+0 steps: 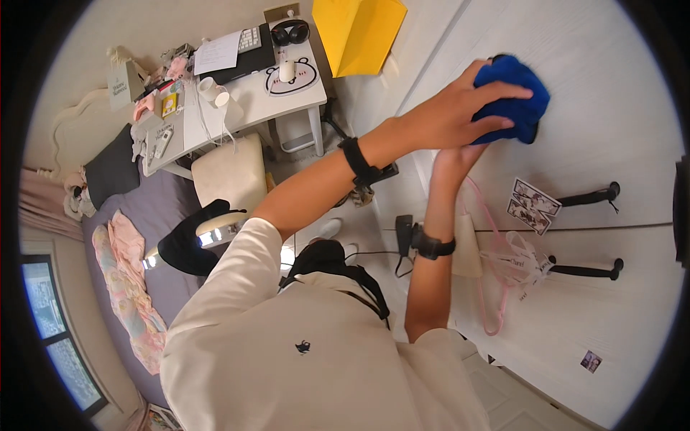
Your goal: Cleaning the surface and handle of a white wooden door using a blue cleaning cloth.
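A bunched blue cloth (pixel 540 108) with dark edges is in front of a white wardrobe door (pixel 609 118). My left hand (pixel 469 108) grips it from above, fingers spread over its face. From below, my right hand (pixel 464 156) reaches the cloth's lower edge; its fingers are hidden behind the cloth and my left hand. Whether the cloth touches the door cannot be made out. Both wrists wear black bands. Nearer my right forearm, two black door handles (pixel 587 196) stick out, one with a patterned card (pixel 532 206) beside it, the other tied with a white ribbon (pixel 517 258).
A pink hanger (pixel 498 318) hangs by the lower handle. Beyond my left arm stand a yellow bag (pixel 358 37), a white desk (pixel 253 116) holding headphones (pixel 290 33) and mugs, and a cream chair (pixel 229 167). A bed (pixel 167 210) with grey bedding lies left.
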Demonstrator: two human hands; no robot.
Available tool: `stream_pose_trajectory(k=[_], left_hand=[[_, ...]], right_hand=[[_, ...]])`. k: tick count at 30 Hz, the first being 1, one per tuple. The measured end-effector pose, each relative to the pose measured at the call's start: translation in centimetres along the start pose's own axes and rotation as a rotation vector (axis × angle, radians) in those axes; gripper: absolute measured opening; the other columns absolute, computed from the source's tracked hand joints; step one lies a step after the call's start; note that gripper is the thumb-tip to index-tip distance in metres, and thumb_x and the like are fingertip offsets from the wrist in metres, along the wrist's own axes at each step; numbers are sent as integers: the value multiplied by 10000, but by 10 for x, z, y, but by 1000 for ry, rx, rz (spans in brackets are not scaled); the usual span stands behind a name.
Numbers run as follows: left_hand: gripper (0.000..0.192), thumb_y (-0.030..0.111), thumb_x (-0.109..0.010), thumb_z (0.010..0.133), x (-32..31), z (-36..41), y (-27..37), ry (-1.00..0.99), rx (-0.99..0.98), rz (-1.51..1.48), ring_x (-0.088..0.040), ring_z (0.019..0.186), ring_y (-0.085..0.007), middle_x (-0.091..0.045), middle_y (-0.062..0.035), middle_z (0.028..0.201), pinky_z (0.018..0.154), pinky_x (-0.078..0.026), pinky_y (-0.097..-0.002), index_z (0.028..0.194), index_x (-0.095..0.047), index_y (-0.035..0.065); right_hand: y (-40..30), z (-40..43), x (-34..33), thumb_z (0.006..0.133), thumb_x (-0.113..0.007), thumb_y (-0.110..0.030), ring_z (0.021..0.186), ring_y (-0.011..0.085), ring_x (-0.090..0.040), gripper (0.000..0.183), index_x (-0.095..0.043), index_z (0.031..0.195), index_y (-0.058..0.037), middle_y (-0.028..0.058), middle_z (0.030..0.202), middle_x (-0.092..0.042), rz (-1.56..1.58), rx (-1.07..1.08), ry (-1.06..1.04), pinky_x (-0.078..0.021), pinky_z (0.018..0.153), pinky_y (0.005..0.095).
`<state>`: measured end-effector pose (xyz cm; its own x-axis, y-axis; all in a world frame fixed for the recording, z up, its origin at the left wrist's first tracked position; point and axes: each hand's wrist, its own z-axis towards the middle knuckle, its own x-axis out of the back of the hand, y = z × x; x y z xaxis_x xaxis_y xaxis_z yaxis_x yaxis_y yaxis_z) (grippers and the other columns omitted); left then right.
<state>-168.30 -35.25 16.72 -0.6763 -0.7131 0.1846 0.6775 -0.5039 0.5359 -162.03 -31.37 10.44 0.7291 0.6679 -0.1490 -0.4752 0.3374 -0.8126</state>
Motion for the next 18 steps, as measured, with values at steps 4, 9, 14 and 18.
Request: stream_pose_trajectory(k=[4, 9, 14, 18], left_hand=[[504, 207, -773, 673, 6, 28, -16, 108, -114, 84, -420, 1090, -304, -487, -112, 1154, 934, -394, -355, 1132, -566, 229], [555, 233, -786, 661, 10, 34, -36, 109, -72, 37, -398, 1113, -329, -486, -111, 1146, 967, -365, -384, 1150, -524, 229], [614, 218, -772, 681, 4, -14, -72, -63, 175, -33, -379, 1115, -377, -479, -146, 1136, 969, -336, -424, 1175, -411, 160], [615, 206, -756, 695, -5, -69, -103, -140, 337, -47, -466, 1030, -424, -398, -226, 1110, 874, -431, -413, 1165, -362, 167]], right_hand=[[19, 27, 2, 914, -509, -189, 1220, 207, -385, 565, -202, 1358, -21, 131, 1339, -347, 117, -37, 21, -325, 1015, 355], [23, 37, -1, 939, -458, -181, 1229, 197, -381, 511, -209, 1368, -61, 103, 1343, -354, 363, -182, 174, -331, 1017, 363], [64, -5, 3, 947, -438, -229, 1228, 189, -387, 467, -272, 1342, -42, 91, 1342, -361, 294, -433, 230, -340, 1010, 335], [114, -46, 22, 957, -393, -340, 1257, 168, -353, 507, -291, 1347, -33, 81, 1378, -324, 261, -737, 222, -312, 1026, 306]])
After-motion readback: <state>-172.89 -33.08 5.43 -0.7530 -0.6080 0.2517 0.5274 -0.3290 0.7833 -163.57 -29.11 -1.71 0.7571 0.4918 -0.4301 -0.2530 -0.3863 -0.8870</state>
